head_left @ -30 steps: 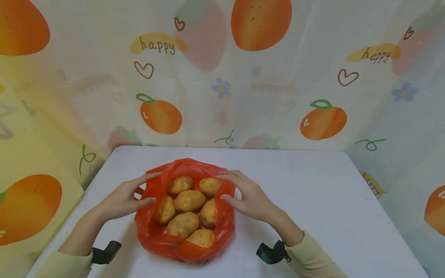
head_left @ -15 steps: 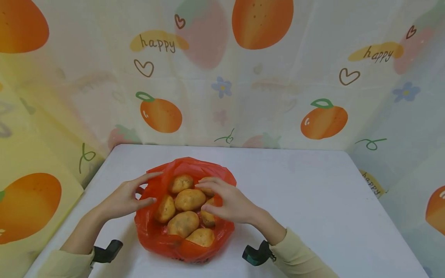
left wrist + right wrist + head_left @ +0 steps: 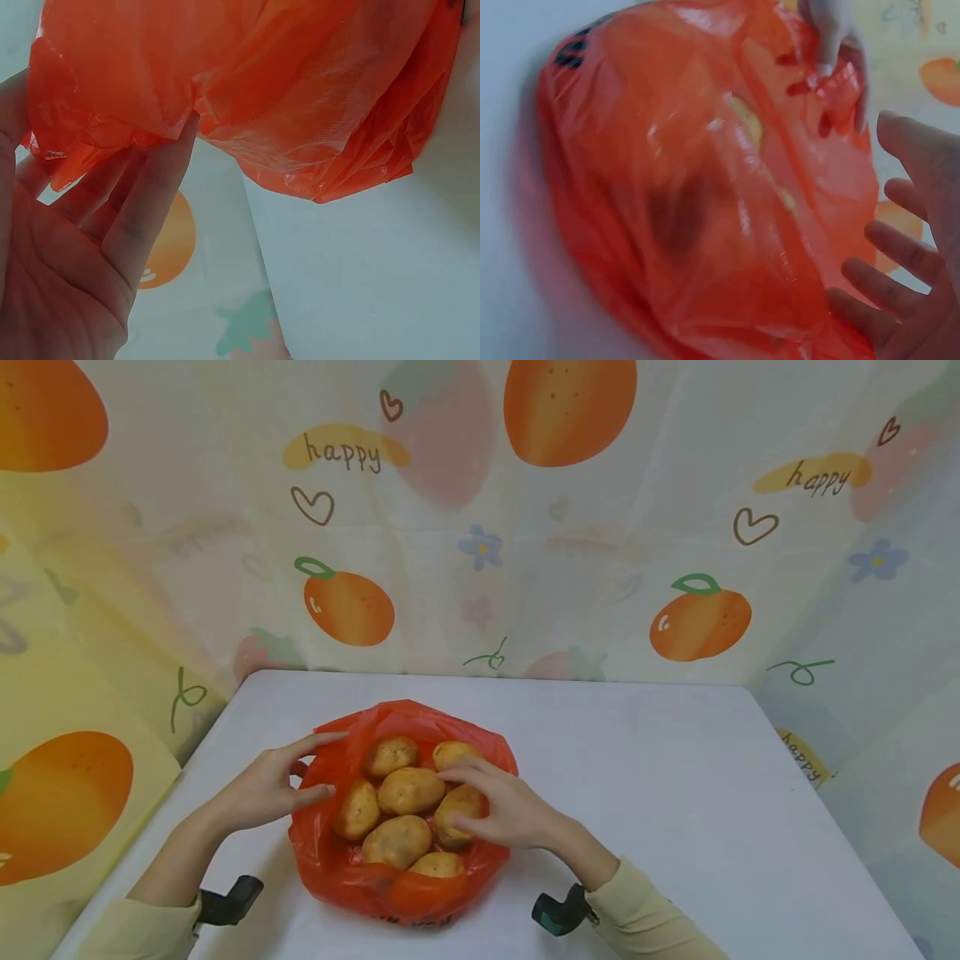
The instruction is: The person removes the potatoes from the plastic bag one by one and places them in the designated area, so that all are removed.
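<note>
A red plastic bag (image 3: 322, 868) stands with its mouth spread, several potatoes (image 3: 410, 791) lying inside. At its left rim my left hand (image 3: 262, 785) has thumb and fingers apart; in the left wrist view the fingers of this hand (image 3: 82, 240) touch the red film (image 3: 225, 60). My right hand (image 3: 510, 802) reaches over the bag's right side, above the potatoes there, fingers spread and relaxed. The right wrist view has its fingers (image 3: 900, 255) extended beside the bag (image 3: 690, 187), gripping nothing; whether they touch a potato cannot be told.
The bag rests on a white table (image 3: 637, 760). Behind it hangs a fruit-patterned cloth (image 3: 570, 610), which also covers both sides. Each wrist carries a small black camera, one at the left (image 3: 231, 902) and one at the right (image 3: 561, 910).
My right hand has moved left from the bag's right rim to over the potatoes. The bag's right side is spread a little wider, uncovering more of the right potato. My left hand has hardly moved.
</note>
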Available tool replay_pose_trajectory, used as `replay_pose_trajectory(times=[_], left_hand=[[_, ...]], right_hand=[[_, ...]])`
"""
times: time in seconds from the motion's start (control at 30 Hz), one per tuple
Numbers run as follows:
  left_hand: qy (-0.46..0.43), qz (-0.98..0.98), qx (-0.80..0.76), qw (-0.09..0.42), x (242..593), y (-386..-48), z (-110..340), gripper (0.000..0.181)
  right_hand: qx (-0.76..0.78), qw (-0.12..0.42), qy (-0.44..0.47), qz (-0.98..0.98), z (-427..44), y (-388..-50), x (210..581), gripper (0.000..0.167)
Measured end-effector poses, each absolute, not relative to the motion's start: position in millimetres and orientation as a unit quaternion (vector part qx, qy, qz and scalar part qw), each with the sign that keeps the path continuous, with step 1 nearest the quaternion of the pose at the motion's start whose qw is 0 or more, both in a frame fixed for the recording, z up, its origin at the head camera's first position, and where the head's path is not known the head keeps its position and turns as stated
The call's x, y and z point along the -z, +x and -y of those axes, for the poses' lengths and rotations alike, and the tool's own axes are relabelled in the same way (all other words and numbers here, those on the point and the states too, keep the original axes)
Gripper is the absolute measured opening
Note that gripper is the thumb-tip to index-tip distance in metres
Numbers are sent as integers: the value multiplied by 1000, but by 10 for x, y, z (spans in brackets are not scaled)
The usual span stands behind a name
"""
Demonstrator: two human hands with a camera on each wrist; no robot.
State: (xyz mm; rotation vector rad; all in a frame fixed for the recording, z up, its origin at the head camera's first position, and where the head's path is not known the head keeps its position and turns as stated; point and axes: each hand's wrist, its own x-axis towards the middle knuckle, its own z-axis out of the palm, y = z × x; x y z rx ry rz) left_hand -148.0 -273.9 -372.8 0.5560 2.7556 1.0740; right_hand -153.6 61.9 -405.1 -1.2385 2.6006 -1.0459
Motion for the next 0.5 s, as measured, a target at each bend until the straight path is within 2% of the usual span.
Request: replay_pose_trajectory(times=[0.27, 0.5], left_hand=[[177, -916, -353, 71, 3730, -1484, 2751, 59], [171, -914, -358, 82, 3718, -1489, 2752, 59]], right_hand=[[330, 22, -394, -858, -712, -1565, 4240, 52], [336, 36, -376, -863, -769, -1581, 4328, 55]])
